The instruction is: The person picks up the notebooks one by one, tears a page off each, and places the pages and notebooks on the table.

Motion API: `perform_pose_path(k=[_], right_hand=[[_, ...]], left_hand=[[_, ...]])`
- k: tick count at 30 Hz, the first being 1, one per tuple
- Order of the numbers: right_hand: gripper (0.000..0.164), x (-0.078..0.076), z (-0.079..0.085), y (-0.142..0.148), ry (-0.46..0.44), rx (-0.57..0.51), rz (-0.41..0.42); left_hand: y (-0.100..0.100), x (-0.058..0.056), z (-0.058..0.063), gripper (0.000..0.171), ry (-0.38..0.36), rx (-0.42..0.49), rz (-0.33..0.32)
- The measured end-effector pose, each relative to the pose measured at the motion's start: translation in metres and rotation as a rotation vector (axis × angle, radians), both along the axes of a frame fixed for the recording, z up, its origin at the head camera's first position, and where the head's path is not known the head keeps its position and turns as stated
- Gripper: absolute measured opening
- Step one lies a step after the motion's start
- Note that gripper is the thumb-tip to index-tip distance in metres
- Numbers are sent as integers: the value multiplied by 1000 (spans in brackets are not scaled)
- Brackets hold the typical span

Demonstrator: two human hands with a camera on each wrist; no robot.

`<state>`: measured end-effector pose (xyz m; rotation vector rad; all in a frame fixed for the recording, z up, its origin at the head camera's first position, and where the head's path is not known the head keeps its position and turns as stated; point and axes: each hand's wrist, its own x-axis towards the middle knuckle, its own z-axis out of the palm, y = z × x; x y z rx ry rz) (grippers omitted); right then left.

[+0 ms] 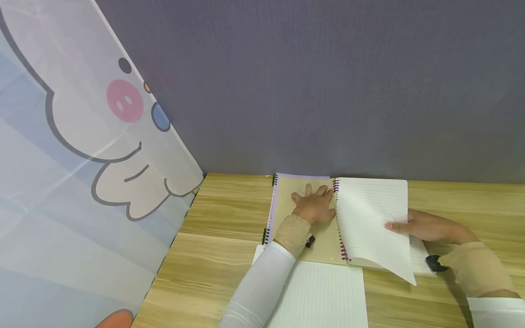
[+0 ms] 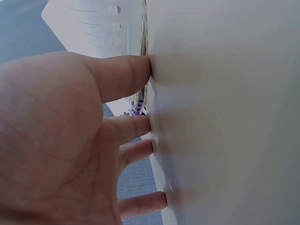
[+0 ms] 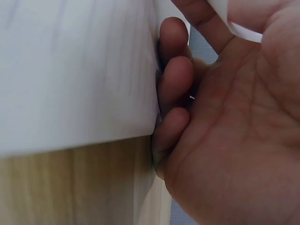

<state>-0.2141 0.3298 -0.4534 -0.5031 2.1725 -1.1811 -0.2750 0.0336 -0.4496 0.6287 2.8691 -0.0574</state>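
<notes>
A spiral notebook lies open, its purple coil [image 1: 343, 251] running between a tan cover [image 1: 321, 249] and white lined pages. My left hand [image 1: 315, 206] rests on the tan cover with fingers spread; in the left wrist view its fingertips [image 2: 140, 68] press against the pale surface. At the outer edge of a lined page [image 1: 369, 214], my right hand [image 1: 430, 227] pinches the paper, thumb on top. That page's lower corner lifts and curves. Curled fingers [image 3: 176, 77] of the right hand show beside the paper in the right wrist view.
Under the tan cover is another notebook with a lilac edge [image 1: 272, 214] and dark binding rings [image 1: 265, 236]. White lined paper [image 1: 324, 296] lies nearer the front on the wooden table [image 1: 213, 273]. A grey panel [image 1: 311, 91] stands behind; a cartoon-printed sheet [image 1: 74, 182] is at left.
</notes>
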Motion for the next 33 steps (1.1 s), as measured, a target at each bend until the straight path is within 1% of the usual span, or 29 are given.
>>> perform_pose_path(k=[3, 6, 9, 11, 15, 16, 18, 22, 27, 30, 33], right_hand=[[42, 0, 0, 1, -10, -21, 8], [43, 0, 2, 1, -3, -12, 13], [44, -1, 2, 1, 12, 18, 7], [46, -1, 2, 2, 39, 61, -1], [42, -1, -1, 7, 84, 89, 6], [41, -1, -2, 8, 92, 87, 13], [38, -1, -4, 10, 78, 48, 27], [39, -1, -4, 11, 48, 6, 31], [44, -2, -5, 11, 74, 41, 16], [46, -2, -6, 12, 48, 14, 14], [43, -3, -8, 13, -62, -78, 14]], left_hand=[[0, 0, 0, 64, -2, -2, 3], [0, 0, 0, 64, -1, -2, 3], [1, 0, 0, 64, -3, -1, 4], [1, 0, 0, 64, -7, -2, 6], [1, -1, 0, 64, -13, -11, 13], [2, -1, 1, 63, -13, -13, 15], [2, -2, 1, 63, -11, -13, 16], [1, -3, 1, 63, -10, -7, 13], [1, -3, 0, 63, -19, -7, 13], [1, -2, 0, 63, -24, -6, 14], [0, -2, 0, 63, -25, -3, 13]])
